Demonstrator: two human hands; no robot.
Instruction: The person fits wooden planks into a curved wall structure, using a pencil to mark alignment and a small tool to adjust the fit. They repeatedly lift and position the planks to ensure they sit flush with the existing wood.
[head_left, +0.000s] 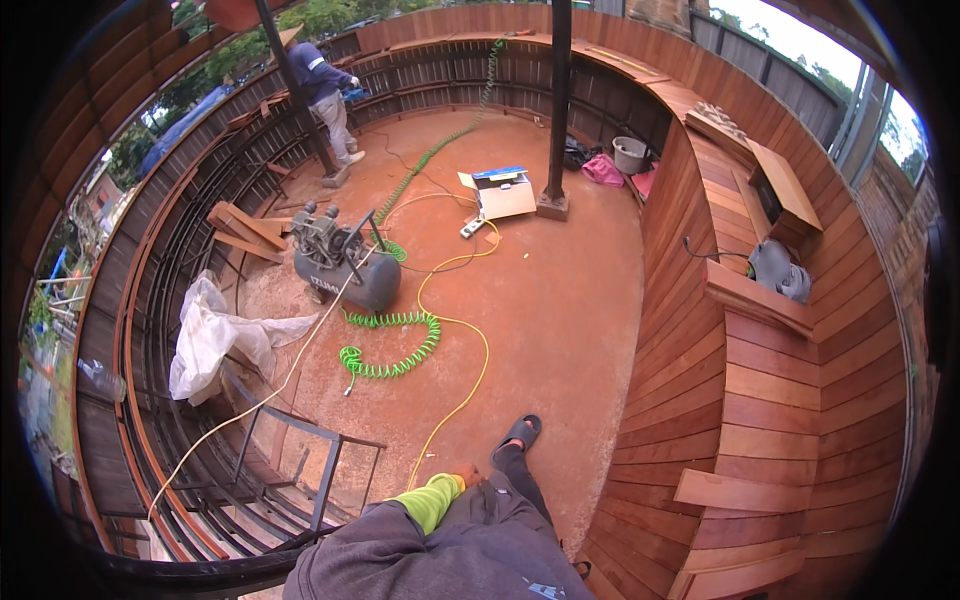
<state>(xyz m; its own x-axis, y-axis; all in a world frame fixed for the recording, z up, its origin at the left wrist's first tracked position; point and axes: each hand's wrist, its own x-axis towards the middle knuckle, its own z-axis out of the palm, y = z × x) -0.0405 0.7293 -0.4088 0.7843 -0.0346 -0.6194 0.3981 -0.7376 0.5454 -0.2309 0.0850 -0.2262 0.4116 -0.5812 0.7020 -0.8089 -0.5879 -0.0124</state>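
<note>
My left hand comes out of a yellow-green sleeve and rests by my dark trouser leg. It is small here and its fingers do not show clearly. Nothing can be seen in it. My right hand is not in the picture. One foot in a dark slide sandal is planted on the reddish floor. A yellow hose runs along the floor close to my left hand. Ahead of me lies a coiled green air hose, beside a dark air compressor.
A wooden slatted bench with loose boards curves along the right. At left stand a black metal frame and a white plastic sheet. An open carton sits near a post. Another person works far left.
</note>
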